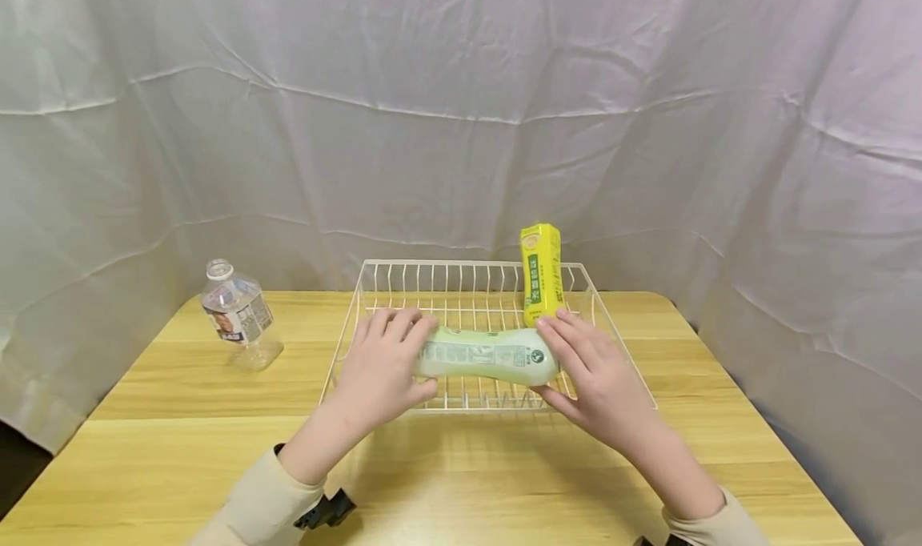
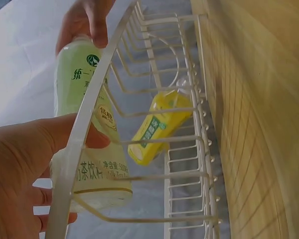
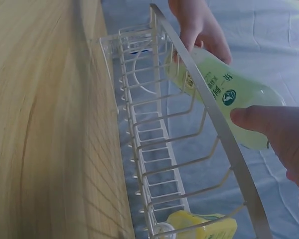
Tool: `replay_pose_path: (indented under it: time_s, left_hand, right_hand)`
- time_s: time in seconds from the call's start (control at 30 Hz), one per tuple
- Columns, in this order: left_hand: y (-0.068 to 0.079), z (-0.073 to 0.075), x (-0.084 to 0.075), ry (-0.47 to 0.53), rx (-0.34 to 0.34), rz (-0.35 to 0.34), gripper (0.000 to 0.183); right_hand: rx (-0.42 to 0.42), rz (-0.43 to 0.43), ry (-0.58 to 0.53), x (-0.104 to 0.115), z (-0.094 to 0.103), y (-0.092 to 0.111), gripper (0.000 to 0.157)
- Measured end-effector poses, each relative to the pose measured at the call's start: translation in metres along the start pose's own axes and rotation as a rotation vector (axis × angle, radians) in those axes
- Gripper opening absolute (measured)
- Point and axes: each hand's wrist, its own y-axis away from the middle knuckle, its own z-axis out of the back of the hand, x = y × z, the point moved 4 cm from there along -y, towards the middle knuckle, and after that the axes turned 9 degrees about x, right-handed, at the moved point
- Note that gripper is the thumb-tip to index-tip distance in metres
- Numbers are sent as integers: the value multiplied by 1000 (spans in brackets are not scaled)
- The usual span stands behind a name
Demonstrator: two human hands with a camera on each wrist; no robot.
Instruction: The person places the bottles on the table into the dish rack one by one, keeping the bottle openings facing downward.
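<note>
A pale green milk tea bottle [image 1: 484,355] lies sideways between my two hands, above the front part of a white wire rack [image 1: 461,262]. My left hand [image 1: 385,360] grips its base end, fingers over the far side and thumb on the near side. At the neck end, my right hand [image 1: 594,370] holds it the same way. Inside the rack at the back right, a yellow bottle [image 1: 543,272] leans with its label showing; in the left wrist view that yellow bottle [image 2: 159,124] appears through the wires. The green bottle's cap is hidden by my right hand.
An uncapped clear plastic bottle [image 1: 241,314] with a printed label stands at the left of the wooden table [image 1: 461,482]. Grey cloth [image 1: 432,170] hangs behind the table and along both sides. The rack's raised wire rim surrounds its slatted floor.
</note>
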Motion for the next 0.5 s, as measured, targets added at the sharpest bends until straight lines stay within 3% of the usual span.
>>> replay_pose_path:
  time_s: [0.27, 0.4, 0.5]
  left_hand:
    - [-1, 2, -2, 66, -22, -40, 69]
    - [-3, 4, 2, 172, -21, -52, 68]
    - [-5, 4, 8, 316, 4, -26, 73]
  right_hand:
    - [9, -23, -61, -6, -4, 4, 61]
    - [28, -55, -138, -12, -7, 7, 60]
    - [45, -93, -191, -16, -9, 9, 61]
